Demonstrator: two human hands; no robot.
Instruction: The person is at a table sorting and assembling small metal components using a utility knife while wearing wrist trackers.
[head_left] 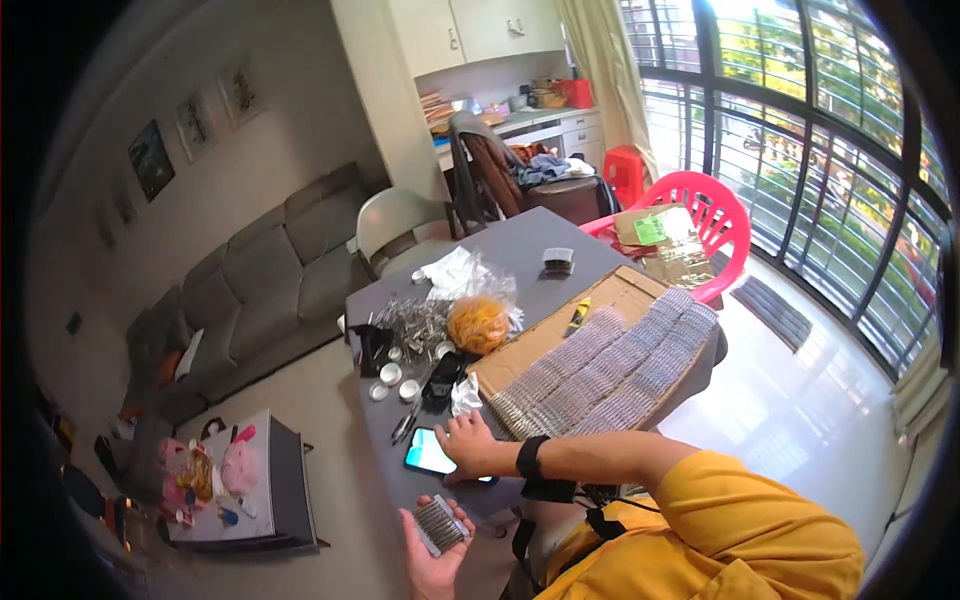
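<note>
My left hand [432, 570] is closed around a small flat pack of thin metal rods [440, 526] lying side by side with pale edges, held just off the table's near edge. My right hand [470, 444], with a black band on its wrist, rests over a phone [428, 456] with a lit screen; its fingers are spread and touch the phone. Right of that hand, a shallow cardboard tray [532, 350] carries long rows of similar small packs [620, 375]. A yellow-and-black cutter [578, 316] lies on the cardboard.
Beyond the phone, the grey table [520, 240] bears a heap of loose metal pieces [415, 325], a bundle of orange bands [478, 324], white round lids [390, 375], crumpled tissue [466, 396] and a small dark box [558, 262]. A pink chair [735, 215] stands at the far right.
</note>
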